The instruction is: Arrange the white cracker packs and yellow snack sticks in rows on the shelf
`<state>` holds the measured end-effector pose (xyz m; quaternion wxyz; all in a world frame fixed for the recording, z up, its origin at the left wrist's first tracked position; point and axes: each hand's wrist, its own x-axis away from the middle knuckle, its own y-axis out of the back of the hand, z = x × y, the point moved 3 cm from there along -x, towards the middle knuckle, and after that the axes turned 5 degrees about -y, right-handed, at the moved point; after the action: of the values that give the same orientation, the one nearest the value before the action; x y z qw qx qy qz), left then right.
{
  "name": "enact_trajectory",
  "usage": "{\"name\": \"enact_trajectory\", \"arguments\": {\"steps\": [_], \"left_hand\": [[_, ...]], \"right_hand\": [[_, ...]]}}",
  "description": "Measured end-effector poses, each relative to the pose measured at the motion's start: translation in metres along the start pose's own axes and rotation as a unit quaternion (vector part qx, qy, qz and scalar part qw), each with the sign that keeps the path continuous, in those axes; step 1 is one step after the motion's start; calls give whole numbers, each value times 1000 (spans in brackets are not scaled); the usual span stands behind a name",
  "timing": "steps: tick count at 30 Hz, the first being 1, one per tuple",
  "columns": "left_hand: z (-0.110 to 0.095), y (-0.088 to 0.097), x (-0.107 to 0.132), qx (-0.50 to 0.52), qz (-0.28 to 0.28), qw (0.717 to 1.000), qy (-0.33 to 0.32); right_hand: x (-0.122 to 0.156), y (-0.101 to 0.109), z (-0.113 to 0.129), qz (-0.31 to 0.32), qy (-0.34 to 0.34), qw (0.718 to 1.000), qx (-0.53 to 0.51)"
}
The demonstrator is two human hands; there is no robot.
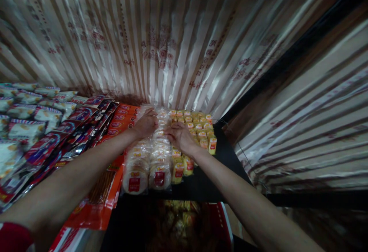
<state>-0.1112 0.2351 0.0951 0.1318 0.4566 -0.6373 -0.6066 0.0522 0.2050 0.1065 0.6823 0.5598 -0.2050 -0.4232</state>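
Note:
Two rows of round, pale, clear-wrapped biscuits [161, 176] with red labels run back along the shelf. Over the far part of these rows my left hand [146, 123] reaches in with its fingers curled. My right hand [181, 138] is on the right side of the second row, its fingertips drawn together against the wrappers. Whatever the fingers of either hand hold is hidden and dim. Small yellow-wrapped snack packs [203, 143] stand in rows under and beside my right hand.
Orange snack bags [116, 120], dark red-and-blue packets [51, 144] and white packets [27, 127] lie to the left. The black shelf's edge [198, 187] is in front, above a box [222, 221] of yellow-wrapped items. A pleated printed curtain [161, 45] hangs behind; a black post [267, 76] slants at right.

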Motion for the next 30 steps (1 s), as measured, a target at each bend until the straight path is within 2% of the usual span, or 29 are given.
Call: {"name": "enact_trajectory", "arguments": {"steps": [13, 23, 27, 30], "left_hand": [[1, -2, 1, 8, -10, 1000, 13], [2, 0, 4, 7, -9, 1000, 19], [-2, 7, 6, 6, -42, 999, 25], [-11, 14, 7, -7, -19, 1000, 0]], "right_hand": [[-9, -3, 10, 72, -56, 994, 64], [-5, -1, 17, 10, -81, 986, 145], [-4, -1, 15, -17, -76, 986, 149], [-5, -2, 15, -18, -81, 986, 148]]}}
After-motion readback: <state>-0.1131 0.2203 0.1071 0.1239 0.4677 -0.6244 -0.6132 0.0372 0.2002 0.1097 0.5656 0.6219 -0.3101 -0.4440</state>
